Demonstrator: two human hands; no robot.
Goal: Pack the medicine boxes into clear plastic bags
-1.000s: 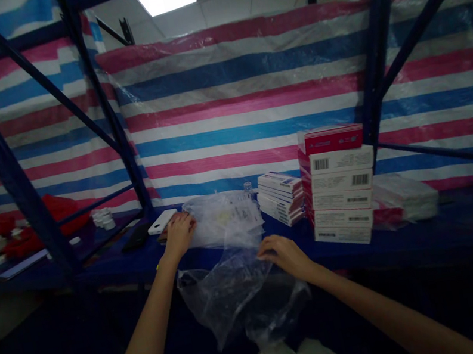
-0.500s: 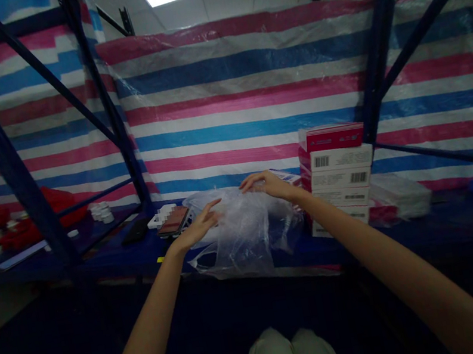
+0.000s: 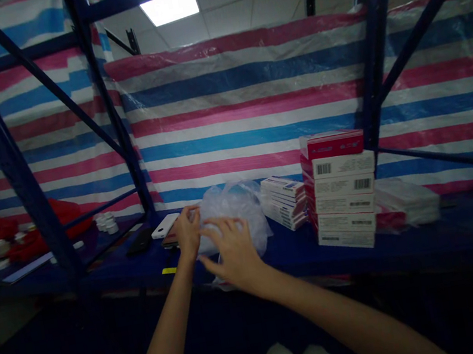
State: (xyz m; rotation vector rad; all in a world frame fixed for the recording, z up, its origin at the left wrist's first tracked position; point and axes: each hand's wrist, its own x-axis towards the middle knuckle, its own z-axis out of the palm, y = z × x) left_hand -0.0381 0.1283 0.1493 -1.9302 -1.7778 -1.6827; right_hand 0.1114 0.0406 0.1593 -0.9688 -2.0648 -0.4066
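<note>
A clear plastic bag [image 3: 248,205] lies bunched up on the blue shelf, part of it drooping over the front edge. At its left side is my left hand [image 3: 188,233], its fingers curled to a pinch on the bag's edge. My right hand [image 3: 234,256] is in front of the bag, fingers spread and thumb apart; it hides the bag's lower middle, and nothing shows in its grasp. Right of the bag lies a low stack of small white boxes [image 3: 285,202]. Beside that rises a taller stack of red and white boxes [image 3: 343,201] with barcodes.
Left of my hands are a white phone-like device [image 3: 165,225], a dark flat object [image 3: 140,241] and a yellow sticker [image 3: 169,270]. Farther left stand white bottles [image 3: 107,223] and red bags [image 3: 64,215]. A plastic-wrapped stack [image 3: 408,199] lies right. Blue posts [image 3: 372,82] frame the shelf.
The plastic bag, spread wide before, is now bunched further left, uncovering the low box stack. My right hand has moved left and nearer me; my left hand has gone from outstretched to pinching.
</note>
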